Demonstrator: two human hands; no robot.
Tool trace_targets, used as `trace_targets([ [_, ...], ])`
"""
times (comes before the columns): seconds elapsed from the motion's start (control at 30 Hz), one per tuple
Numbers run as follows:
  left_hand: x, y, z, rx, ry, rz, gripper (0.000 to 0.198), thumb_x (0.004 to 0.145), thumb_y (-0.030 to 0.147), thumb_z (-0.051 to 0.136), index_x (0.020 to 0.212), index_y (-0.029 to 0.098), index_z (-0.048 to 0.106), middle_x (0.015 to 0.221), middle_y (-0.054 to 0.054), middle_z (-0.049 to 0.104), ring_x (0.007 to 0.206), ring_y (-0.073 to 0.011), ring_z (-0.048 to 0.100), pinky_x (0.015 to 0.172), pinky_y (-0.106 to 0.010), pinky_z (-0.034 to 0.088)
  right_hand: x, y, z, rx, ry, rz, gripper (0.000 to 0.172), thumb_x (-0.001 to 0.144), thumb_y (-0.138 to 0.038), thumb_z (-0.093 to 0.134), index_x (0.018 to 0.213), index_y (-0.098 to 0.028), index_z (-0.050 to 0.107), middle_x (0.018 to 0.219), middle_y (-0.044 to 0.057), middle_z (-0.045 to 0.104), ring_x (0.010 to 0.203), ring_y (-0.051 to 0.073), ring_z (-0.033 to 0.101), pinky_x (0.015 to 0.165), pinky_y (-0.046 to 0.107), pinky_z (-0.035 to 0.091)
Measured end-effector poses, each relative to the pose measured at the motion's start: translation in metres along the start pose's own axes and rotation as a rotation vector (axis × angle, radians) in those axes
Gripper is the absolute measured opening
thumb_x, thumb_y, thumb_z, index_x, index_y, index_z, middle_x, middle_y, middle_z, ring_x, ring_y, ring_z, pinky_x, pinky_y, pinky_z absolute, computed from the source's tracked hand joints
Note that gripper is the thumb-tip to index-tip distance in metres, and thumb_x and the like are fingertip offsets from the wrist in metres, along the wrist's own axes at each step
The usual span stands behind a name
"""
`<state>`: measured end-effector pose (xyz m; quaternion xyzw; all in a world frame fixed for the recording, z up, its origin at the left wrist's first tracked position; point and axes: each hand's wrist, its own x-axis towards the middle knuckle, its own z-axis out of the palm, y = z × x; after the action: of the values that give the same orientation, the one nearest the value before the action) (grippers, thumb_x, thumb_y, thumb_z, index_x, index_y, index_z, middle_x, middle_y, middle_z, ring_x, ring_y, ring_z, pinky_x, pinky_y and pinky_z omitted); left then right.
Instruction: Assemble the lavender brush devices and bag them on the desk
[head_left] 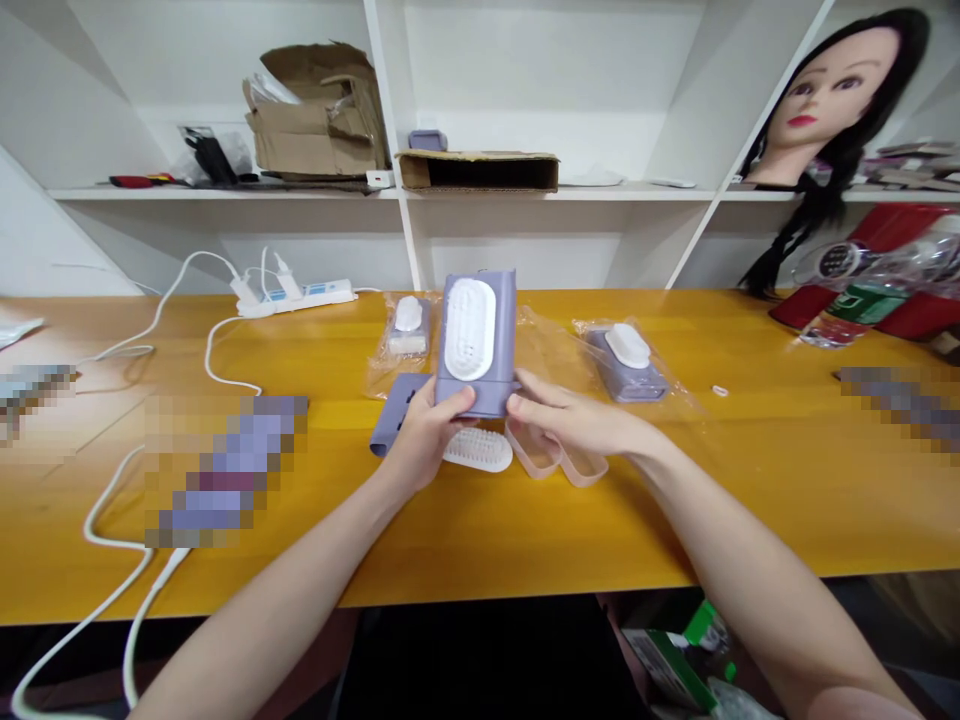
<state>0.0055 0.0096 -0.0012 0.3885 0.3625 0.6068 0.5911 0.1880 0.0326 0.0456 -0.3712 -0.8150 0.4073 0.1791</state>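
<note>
A purple box-shaped device [478, 340] with a white oval panel stands upright above the yellow table [750, 500]. My left hand [426, 432] grips its lower left corner. My right hand [570, 418] pinches its lower right edge, fingers closed on it. Under my hands lie a white oval brush piece [478, 449], a pale pink oval ring [559, 462] and a purple cover part [392, 420]. Two more purple devices in clear bags lie behind, one at the left [407, 330] and one at the right [626, 362].
A white power strip [300, 295] with plugs and white cables [120, 590] runs over the table's left side. White shelves behind hold cardboard boxes [322, 110] and a mannequin head with black hair [832, 100]. Bagged items [870, 280] sit at the far right.
</note>
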Motion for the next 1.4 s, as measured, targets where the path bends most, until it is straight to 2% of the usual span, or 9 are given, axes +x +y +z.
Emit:
trace_targets([
  [0.07,0.003,0.005,-0.001,-0.069,0.054,0.06,0.035,0.064,0.032,0.075,0.091,0.015,0.06,0.088,-0.003,0.067,0.077,-0.0152,0.062,0.073,-0.028,0.049,-0.002,-0.005,-0.005,-0.139,0.049,-0.01,0.039,0.091,-0.045,0.046,0.117,-0.019,0.056,0.084,0.002,0.066,0.064,0.014,0.058,0.063,0.029,0.047],
  [0.13,0.006,0.009,-0.003,-0.132,0.119,0.157,0.034,0.064,0.03,0.076,0.091,0.017,0.06,0.088,-0.001,0.067,0.078,-0.0137,0.063,0.076,-0.028,0.05,-0.002,-0.006,-0.01,-0.349,0.212,-0.024,0.026,0.088,-0.034,0.051,0.104,-0.017,0.062,0.08,0.003,0.066,0.066,0.015,0.059,0.064,0.028,0.044],
  [0.2,0.009,0.011,-0.005,-0.176,0.175,0.225,0.033,0.065,0.029,0.076,0.091,0.019,0.059,0.089,0.0,0.067,0.08,-0.0132,0.064,0.08,-0.028,0.05,0.0,-0.003,-0.016,-0.582,0.365,0.057,0.02,0.086,-0.024,0.052,0.098,-0.016,0.065,0.08,0.006,0.068,0.073,0.018,0.062,0.067,0.029,0.042],
  [0.27,0.011,0.013,-0.007,-0.202,0.218,0.235,0.034,0.064,0.028,0.076,0.091,0.021,0.058,0.088,0.002,0.067,0.081,-0.0126,0.064,0.081,-0.028,0.05,0.003,0.004,-0.021,-0.762,0.409,0.198,0.021,0.084,-0.018,0.05,0.093,-0.015,0.068,0.083,0.01,0.07,0.078,0.022,0.064,0.068,0.03,0.041],
  [0.5,0.009,0.009,-0.007,-0.173,0.188,0.097,0.052,0.055,0.018,0.078,0.101,0.025,0.055,0.088,0.005,0.065,0.074,-0.013,0.063,0.07,-0.03,0.053,0.022,0.022,-0.011,-0.866,0.249,0.378,0.027,0.084,-0.028,0.053,0.101,-0.014,0.067,0.094,0.017,0.071,0.086,0.03,0.068,0.064,0.031,0.041],
  [0.77,0.004,0.006,-0.002,-0.169,0.075,0.048,0.049,0.05,0.021,0.082,0.092,0.018,0.058,0.085,0.0,0.068,0.072,-0.0135,0.063,0.069,-0.025,0.051,0.017,0.014,-0.003,-0.797,0.283,0.25,0.027,0.08,-0.02,0.054,0.103,-0.019,0.067,0.092,0.01,0.072,0.084,0.023,0.067,0.063,0.027,0.04],
  [0.9,0.004,0.009,-0.003,-0.192,0.064,0.049,0.051,0.051,0.023,0.082,0.096,0.02,0.057,0.086,0.001,0.068,0.073,-0.0136,0.063,0.07,-0.026,0.051,0.016,0.014,-0.002,-0.794,0.288,0.299,0.024,0.082,-0.02,0.051,0.099,-0.02,0.068,0.088,0.011,0.071,0.083,0.024,0.067,0.063,0.029,0.041],
  [1.17,0.003,0.003,-0.005,-0.2,0.054,0.026,0.049,0.061,0.039,0.076,0.104,0.021,0.06,0.101,-0.004,0.07,0.098,-0.0243,0.064,0.079,-0.034,0.054,0.024,0.023,0.001,-0.846,0.261,0.454,0.029,0.083,-0.03,0.053,0.105,-0.015,0.064,0.1,0.02,0.068,0.092,0.034,0.068,0.062,0.033,0.045],
  [1.4,0.009,0.005,-0.002,-0.245,0.087,-0.025,0.046,0.076,0.056,0.059,0.105,0.02,0.066,0.105,-0.006,0.072,0.105,-0.0277,0.064,0.086,-0.038,0.054,0.028,0.025,0.003,-0.879,0.254,0.483,0.029,0.079,-0.02,0.054,0.105,-0.011,0.064,0.096,0.021,0.069,0.096,0.034,0.067,0.068,0.035,0.048],
])
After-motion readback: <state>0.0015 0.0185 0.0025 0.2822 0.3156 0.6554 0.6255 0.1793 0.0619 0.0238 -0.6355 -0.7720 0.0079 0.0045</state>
